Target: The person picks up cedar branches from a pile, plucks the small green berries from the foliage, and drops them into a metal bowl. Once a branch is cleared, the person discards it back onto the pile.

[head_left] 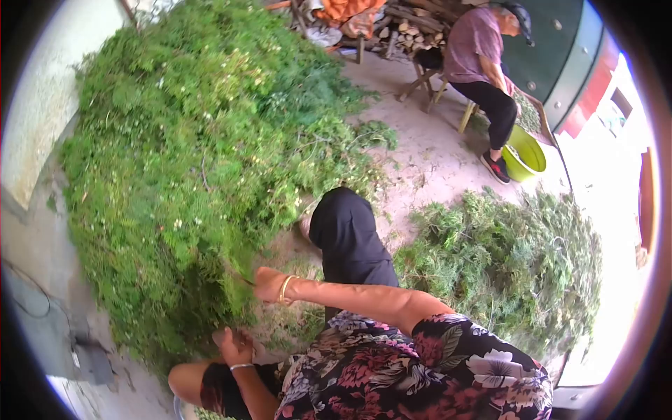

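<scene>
Big heap of feathery green foliage (pixel 168 161), soft, lacy, pale flecks through it, spreading over pale, gritty floor (pixel 413 157). Right hand (pixel 267 285), smooth yellow bangle (pixel 285 288) at wrist, at the heap's near edge: fingers curled nearly closed, thin dark stem (pixel 244 281) seemingly in grip. Left hand (pixel 234 346), silvery bangle (pixel 242 365), just beside heap: fingers partly curled, loosely open; cannot tell if anything held. Smaller, duller green pile (pixel 504 259) lies to the right.
</scene>
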A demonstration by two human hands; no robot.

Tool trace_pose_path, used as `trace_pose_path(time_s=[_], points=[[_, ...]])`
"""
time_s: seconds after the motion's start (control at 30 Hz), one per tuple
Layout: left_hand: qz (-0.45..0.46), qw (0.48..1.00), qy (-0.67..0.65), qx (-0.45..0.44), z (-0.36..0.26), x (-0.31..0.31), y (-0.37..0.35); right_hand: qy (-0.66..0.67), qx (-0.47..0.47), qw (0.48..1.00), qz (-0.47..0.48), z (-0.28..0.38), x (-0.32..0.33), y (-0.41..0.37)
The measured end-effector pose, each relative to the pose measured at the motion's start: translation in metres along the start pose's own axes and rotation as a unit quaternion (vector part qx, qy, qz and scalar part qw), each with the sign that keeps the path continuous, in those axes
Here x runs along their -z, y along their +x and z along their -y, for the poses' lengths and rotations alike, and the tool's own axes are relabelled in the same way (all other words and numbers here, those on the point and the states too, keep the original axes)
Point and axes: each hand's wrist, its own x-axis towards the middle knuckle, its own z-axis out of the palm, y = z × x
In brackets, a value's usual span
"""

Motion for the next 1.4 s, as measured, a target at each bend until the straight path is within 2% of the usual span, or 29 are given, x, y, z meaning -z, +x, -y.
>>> trace_pose_path(time_s=[0.03, 0.07, 0.13, 0.17, 0.2, 0.23, 0.27, 0.3, 0.37, 0.4, 0.43, 0.5, 0.57, 0.6, 0.63, 0.7, 0.73, 0.77, 0.83, 0.9, 0.97, 1.03, 1.1, 1.13, 1.17, 1.23, 1.3, 1.37, 1.4], points=[[0.004, 1.0, 0.002, 0.023, 0.001, 0.0, 0.003, -0.163, 0.11, 0.98, -0.01, -0.021, 0.0, 0.004], [0.018, 1.0, 0.009, 0.024, 0.004, 0.004, 0.011, -0.275, 0.228, 0.925, -0.132, -0.031, 0.021, -0.022], [0.029, 0.996, -0.005, 0.087, 0.009, 0.008, 0.034, -0.144, 0.223, 0.937, -0.228, -0.056, 0.064, -0.077], [0.044, 0.995, 0.003, 0.092, 0.01, 0.003, 0.039, 0.095, 0.064, 0.971, -0.211, -0.064, 0.084, -0.114], [0.053, 0.991, 0.003, 0.121, 0.011, -0.003, 0.04, -0.008, 0.076, 0.964, -0.256, -0.088, 0.101, -0.148], [0.061, 0.987, 0.002, 0.15, 0.013, -0.01, 0.041, 0.362, -0.222, 0.849, -0.313, -0.065, 0.131, -0.203], [0.066, 0.986, 0.011, 0.153, 0.015, -0.016, 0.041, 0.29, -0.171, 0.834, -0.438, -0.092, 0.138, -0.246], [0.075, 0.985, 0.013, 0.157, 0.017, -0.024, 0.038, 0.306, -0.171, 0.76, -0.548, -0.104, 0.147, -0.3], [0.107, 0.978, 0.008, 0.18, 0.019, -0.035, 0.031, 0.369, -0.066, 0.515, -0.771, -0.141, 0.156, -0.413], [0.111, 0.977, 0.01, 0.183, 0.02, -0.04, 0.032, 0.044, -0.249, 0.514, -0.82, -0.136, 0.153, -0.462], [0.111, 0.977, 0.017, 0.182, 0.02, -0.042, 0.033, 0.346, 0.059, 0.405, -0.844, -0.175, 0.149, -0.533], [0.099, 0.98, 0.031, 0.172, 0.023, -0.038, 0.031, 0.295, -0.135, 0.28, -0.904, -0.167, 0.117, -0.562], [0.128, 0.978, -0.01, 0.162, 0.023, -0.052, 0.021, 0.403, -0.238, 0.234, -0.852, -0.187, 0.075, -0.565], [0.133, 0.98, -0.032, 0.146, 0.022, -0.067, 0.007, 0.458, -0.183, 0.253, -0.833, -0.21, 0.038, -0.553], [0.188, 0.974, 0.117, -0.046, 0.028, -0.044, -0.01, 0.551, -0.16, 0.302, -0.761, -0.245, 0.01, -0.493], [0.097, 0.99, 0.001, 0.099, 0.02, -0.046, -0.005, 0.6, -0.229, 0.356, -0.679, -0.24, 0.006, -0.417], [0.047, 0.994, 0.02, 0.101, 0.023, -0.046, -0.003, 0.61, -0.271, 0.375, -0.644, -0.227, 0.013, -0.382], [0.06, 0.99, 0.031, 0.121, 0.025, -0.035, 0.003, 0.619, -0.285, 0.398, -0.614, -0.21, 0.027, -0.348], [0.037, 0.992, 0.013, 0.118, 0.037, -0.025, 0.008, 0.518, -0.196, 0.568, -0.609, -0.165, 0.067, -0.279], [0.007, 0.987, 0.012, 0.159, 0.047, -0.029, 0.006, 0.469, -0.178, 0.612, -0.611, -0.131, 0.104, -0.217], [-0.019, 0.984, 0.074, 0.163, 0.054, -0.04, -0.003, 0.311, -0.185, 0.73, -0.58, -0.11, 0.132, -0.165], [-0.039, 0.975, 0.14, 0.167, 0.063, -0.048, 0.002, 0.459, -0.061, 0.714, -0.524, -0.089, 0.148, -0.116], [0.025, 0.921, 0.36, 0.143, 0.069, -0.05, 0.015, 0.459, -0.055, 0.755, -0.465, -0.058, 0.157, -0.067], [0.04, 0.919, 0.386, 0.068, 0.079, -0.043, 0.03, 0.462, -0.057, 0.759, -0.456, -0.046, 0.16, -0.044], [0.033, 0.92, 0.383, 0.073, 0.084, -0.039, 0.044, 0.451, -0.038, 0.792, -0.411, -0.036, 0.162, -0.022], [-0.017, 0.875, 0.484, -0.004, 0.093, -0.033, 0.084, 0.439, -0.02, 0.823, -0.36, -0.023, 0.159, 0.018], [-0.073, 0.883, 0.462, 0.017, 0.099, -0.033, 0.123, 0.396, 0.015, 0.87, -0.293, -0.015, 0.155, 0.049], [-0.204, 0.889, 0.41, 0.006, 0.073, -0.07, 0.129, 0.389, 0.017, 0.889, -0.243, -0.012, 0.148, 0.071], [-0.218, 0.899, 0.379, 0.033, 0.069, -0.08, 0.143, 0.392, 0.01, 0.892, -0.224, -0.013, 0.145, 0.079]])
